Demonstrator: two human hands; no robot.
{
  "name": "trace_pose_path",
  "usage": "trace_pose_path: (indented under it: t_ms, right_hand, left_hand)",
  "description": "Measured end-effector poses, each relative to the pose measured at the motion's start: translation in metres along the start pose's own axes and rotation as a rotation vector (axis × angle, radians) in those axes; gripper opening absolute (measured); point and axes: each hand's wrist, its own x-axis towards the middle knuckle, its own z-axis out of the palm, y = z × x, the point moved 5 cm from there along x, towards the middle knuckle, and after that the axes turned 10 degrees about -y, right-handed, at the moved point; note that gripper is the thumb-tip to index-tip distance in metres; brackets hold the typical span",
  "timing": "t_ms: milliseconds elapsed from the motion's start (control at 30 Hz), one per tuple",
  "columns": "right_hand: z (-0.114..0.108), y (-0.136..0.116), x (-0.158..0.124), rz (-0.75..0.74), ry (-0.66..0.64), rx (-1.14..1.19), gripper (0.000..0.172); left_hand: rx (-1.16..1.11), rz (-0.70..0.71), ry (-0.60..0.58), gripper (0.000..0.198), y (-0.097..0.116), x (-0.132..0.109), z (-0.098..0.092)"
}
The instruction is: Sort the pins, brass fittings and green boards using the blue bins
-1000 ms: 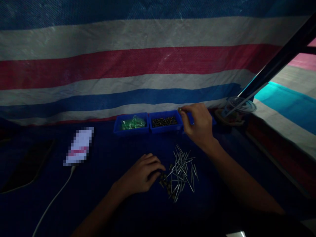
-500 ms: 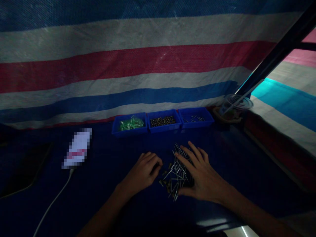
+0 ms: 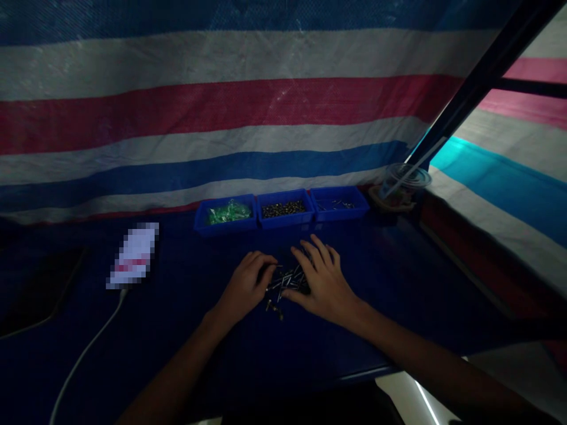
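Observation:
A small heap of thin metal pins (image 3: 290, 280) lies on the dark blue table (image 3: 248, 378) between my two hands. Over its right side my right hand (image 3: 325, 280) is spread, fingers apart and thumb on the near side, covering part of the heap. My left hand (image 3: 248, 280) is at the heap's left edge, its fingers curled and thumb drawn in toward the index finger. Whatever is at those fingertips is too small and dark to make out. A few brass-coloured pieces (image 3: 275, 308) lie just in front of the heap.
Along the back stand blue trays: one with green plastic packets (image 3: 228, 212), one with brass-coloured pieces (image 3: 283, 209), one with a few pins (image 3: 339, 205). A lidded cup (image 3: 405, 180) with a straw is at back right. A lit phone (image 3: 133, 257) and its cable lie left.
The heap is more compact and sits closer to my left hand. My right hand has moved left, narrowing the gap between the hands. The view has shifted slightly.

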Motion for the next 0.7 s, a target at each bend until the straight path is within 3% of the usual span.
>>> trace_pose_path:
  t_ms: [133, 200, 500, 567, 700]
  right_hand:
    - [-0.015, -0.012, 0.013, -0.176, 0.116, 0.052, 0.03]
    - [-0.017, -0.017, 0.014, -0.212, 0.17, 0.015, 0.018]
    - [-0.019, -0.023, 0.01, -0.285, 0.272, -0.039, 0.013]
    - [-0.036, -0.018, 0.015, -0.294, 0.358, 0.018, 0.011]
    - [-0.092, -0.003, 0.032, -0.267, 0.664, 0.088, 0.011]
  left_hand:
    - [-0.176, -0.025, 0.017, 0.023, 0.007, -0.002, -0.003]
    - [-0.203, -0.015, 0.019, 0.026, 0.012, -0.003, -0.002]
    - [-0.126, -0.011, 0.016, 0.03, 0.018, -0.004, -0.002]
    - [-0.108, 0.014, -0.001, 0.027, 0.02, -0.006, -0.007]
    - [0.044, 0.037, -0.007, 0.025, 0.029, -0.019, -0.014]
